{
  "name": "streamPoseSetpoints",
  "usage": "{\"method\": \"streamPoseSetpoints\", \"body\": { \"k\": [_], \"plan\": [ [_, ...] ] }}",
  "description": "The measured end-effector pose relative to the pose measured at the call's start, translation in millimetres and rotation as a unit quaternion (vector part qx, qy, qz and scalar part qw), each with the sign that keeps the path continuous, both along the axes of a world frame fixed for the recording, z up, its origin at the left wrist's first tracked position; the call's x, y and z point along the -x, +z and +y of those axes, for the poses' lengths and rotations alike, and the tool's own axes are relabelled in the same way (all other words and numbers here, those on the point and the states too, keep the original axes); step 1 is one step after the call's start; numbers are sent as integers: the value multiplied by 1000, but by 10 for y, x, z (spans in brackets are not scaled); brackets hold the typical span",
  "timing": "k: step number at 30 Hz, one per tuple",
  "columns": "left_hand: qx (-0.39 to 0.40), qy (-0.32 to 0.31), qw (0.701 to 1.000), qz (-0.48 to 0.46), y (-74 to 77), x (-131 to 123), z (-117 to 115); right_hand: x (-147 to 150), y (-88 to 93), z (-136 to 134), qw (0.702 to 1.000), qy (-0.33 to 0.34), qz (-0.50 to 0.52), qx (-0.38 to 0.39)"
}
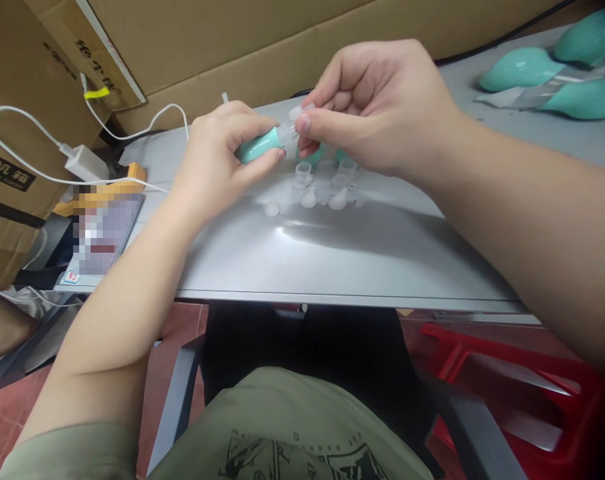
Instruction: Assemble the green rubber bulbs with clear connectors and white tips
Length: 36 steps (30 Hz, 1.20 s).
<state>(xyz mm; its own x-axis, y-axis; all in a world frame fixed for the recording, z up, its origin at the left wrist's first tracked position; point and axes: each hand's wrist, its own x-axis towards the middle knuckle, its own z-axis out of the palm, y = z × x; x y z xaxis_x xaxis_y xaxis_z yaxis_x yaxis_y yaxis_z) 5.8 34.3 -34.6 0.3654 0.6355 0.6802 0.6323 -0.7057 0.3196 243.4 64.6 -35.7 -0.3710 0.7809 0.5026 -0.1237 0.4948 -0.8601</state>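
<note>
My left hand (222,143) is wrapped round a glossy teal squeeze bulb (260,146), with the bulb's end pointing right. Its translucent plastic neck (286,133) meets my right hand (362,107), which pinches a small clear plastic piece (300,112) between thumb and fingers. Whether that piece is joined to the neck I cannot tell. Below the hands, a clear plastic cup-shaped part (303,175) and a similar one (346,172) stand on the table, with small translucent round pieces (338,199) in front of them. Behind these, more teal bulbs (310,157) are partly hidden by my right hand.
Several teal bulbs with clear tips (515,70) lie at the back right of the grey table (352,273). On the left are a phone-like flat device (105,233), a white charger (86,163) with cables, and an orange object (136,173). Cardboard (262,47) walls the back; a red stool (447,347) stands lower right.
</note>
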Motion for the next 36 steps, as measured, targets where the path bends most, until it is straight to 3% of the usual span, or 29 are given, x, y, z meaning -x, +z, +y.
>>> {"method": "streamPoseSetpoints", "body": {
  "k": [4,8,18,28,32,36],
  "plan": [
    [9,-19,999,-24,-26,-4,21,27,-38,2,1000,3,18,-6],
    [16,5,1000,-5,-27,0,22,37,-49,-18,1000,0,10,-11],
    [-1,-8,1000,28,56,41,21,-27,-67,-2,999,40,-1,9],
    [-14,-18,995,92,54,106,41,-70,-172,181,994,79,-48,-49],
    [-5,13,995,94,51,76,16,-72,-134,119,994,75,-52,-53],
    [-18,-14,998,55,46,54,2,-50,-82,13,997,57,-30,-51]
  ]
}}
